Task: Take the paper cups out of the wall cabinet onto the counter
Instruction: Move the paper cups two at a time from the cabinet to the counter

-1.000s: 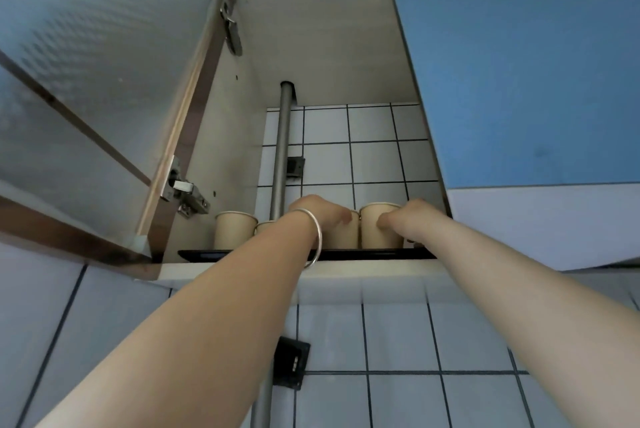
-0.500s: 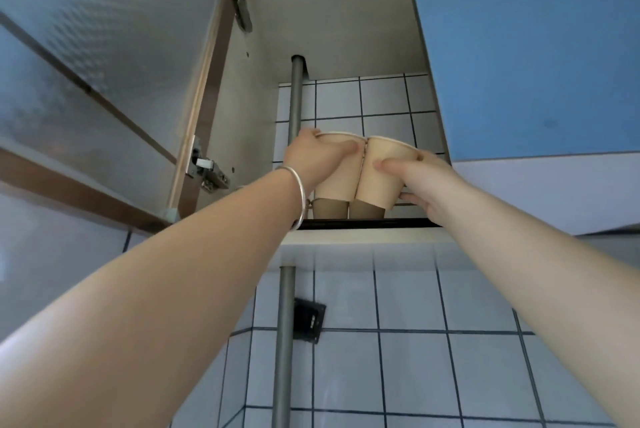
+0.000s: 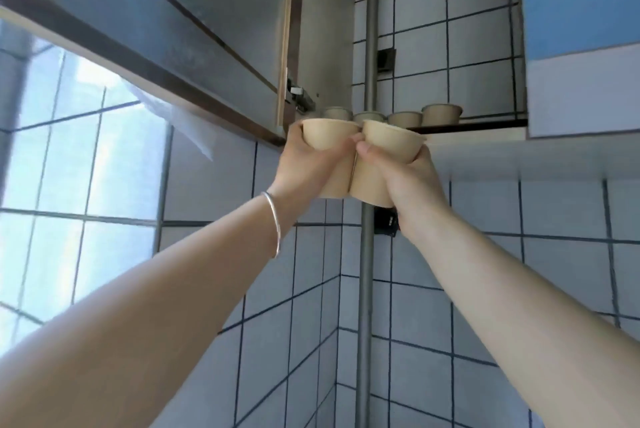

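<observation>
Since the earlier frame both cups had come down off the shelf and out past the cabinet's front edge, to just above the centre of the frame. The left hand (image 3: 304, 164) gripped the left cup (image 3: 329, 137), fingers curled round its wall; the right hand (image 3: 405, 178) held the right cup (image 3: 388, 150) likewise, the two cups touching. Each stood roughly upright, mouth up, long axis near vertical, tops leaning slightly apart. Four more cups (image 3: 405, 119) waited on the shelf (image 3: 485, 124). Lowering well probably meant holding lightly, without crushing the paper, and keeping the cups level.
</observation>
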Action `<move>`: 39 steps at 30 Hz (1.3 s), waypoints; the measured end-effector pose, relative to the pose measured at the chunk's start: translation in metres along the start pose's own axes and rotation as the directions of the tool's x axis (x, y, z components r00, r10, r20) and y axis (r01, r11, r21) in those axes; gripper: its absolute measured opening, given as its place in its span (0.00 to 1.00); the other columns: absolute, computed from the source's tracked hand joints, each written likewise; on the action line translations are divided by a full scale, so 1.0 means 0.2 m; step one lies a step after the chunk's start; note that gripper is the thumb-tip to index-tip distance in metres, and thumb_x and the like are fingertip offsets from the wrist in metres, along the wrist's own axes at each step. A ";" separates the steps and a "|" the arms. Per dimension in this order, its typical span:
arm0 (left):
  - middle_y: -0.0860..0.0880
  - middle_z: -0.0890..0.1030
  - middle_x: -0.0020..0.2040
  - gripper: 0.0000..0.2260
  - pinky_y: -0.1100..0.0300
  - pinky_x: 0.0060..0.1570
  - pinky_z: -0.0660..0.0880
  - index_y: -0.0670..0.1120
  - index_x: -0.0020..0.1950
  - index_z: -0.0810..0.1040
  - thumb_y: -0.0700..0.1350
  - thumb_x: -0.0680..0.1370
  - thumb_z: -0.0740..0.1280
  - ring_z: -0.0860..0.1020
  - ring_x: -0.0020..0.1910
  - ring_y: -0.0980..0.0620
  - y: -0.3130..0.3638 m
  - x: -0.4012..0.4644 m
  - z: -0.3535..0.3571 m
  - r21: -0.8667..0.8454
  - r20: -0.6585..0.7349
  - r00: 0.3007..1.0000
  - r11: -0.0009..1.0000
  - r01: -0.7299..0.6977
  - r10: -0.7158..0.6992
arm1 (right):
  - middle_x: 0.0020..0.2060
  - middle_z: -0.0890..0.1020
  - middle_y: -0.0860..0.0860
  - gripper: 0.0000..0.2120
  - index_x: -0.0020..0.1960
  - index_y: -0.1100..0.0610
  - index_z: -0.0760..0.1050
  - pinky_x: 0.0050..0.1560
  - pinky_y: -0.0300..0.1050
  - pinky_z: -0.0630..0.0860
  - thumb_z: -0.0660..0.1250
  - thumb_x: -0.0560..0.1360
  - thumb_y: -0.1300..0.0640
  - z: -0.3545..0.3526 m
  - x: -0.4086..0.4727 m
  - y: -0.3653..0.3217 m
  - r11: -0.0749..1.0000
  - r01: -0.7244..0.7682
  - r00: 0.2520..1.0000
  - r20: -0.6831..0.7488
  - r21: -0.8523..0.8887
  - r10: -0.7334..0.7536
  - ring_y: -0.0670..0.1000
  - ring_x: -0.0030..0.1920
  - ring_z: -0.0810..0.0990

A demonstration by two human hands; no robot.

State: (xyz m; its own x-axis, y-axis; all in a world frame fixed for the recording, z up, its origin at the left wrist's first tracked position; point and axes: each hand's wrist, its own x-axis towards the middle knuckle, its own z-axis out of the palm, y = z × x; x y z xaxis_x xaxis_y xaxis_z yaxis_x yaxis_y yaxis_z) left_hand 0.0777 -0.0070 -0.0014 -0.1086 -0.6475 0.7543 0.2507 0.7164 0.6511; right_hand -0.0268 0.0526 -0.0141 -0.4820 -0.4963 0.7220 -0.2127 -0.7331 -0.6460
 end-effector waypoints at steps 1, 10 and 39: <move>0.55 0.76 0.47 0.27 0.60 0.37 0.80 0.53 0.63 0.66 0.52 0.69 0.74 0.78 0.46 0.56 -0.02 -0.08 -0.05 0.018 -0.012 1.000 1.000 0.021 -0.021 | 0.48 0.80 0.46 0.25 0.59 0.52 0.69 0.36 0.37 0.74 0.76 0.66 0.55 0.00 -0.08 0.04 1.000 -0.019 0.999 0.032 0.008 0.019 0.43 0.45 0.79; 0.49 0.79 0.51 0.33 0.56 0.37 0.80 0.57 0.63 0.65 0.51 0.63 0.78 0.79 0.44 0.53 -0.25 -1.04 -0.62 0.170 -0.311 0.930 0.951 0.258 -0.197 | 0.46 0.76 0.41 0.31 0.63 0.52 0.65 0.36 0.24 0.72 0.77 0.66 0.56 0.18 -0.95 0.39 0.979 -0.206 0.941 0.277 0.009 0.195 0.38 0.43 0.77; 0.46 0.79 0.55 0.36 0.54 0.55 0.75 0.54 0.64 0.66 0.49 0.58 0.76 0.79 0.52 0.48 1.75 -4.26 -2.43 0.172 -0.959 -0.046 0.708 0.685 0.279 | 0.40 0.76 0.44 0.23 0.56 0.55 0.66 0.29 0.28 0.71 0.74 0.66 0.62 1.27 -4.52 -1.12 0.709 -0.670 -0.135 0.975 -0.220 0.176 0.44 0.39 0.76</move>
State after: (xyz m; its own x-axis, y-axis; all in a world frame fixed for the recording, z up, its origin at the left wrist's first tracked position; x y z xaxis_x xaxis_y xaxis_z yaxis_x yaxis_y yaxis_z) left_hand 0.7249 0.6691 -0.4582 0.9977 -0.0195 0.0652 -0.0628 0.1082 0.9922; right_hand 0.6712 0.5470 -0.4596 0.8564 -0.5154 0.0311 -0.0151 -0.0852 -0.9962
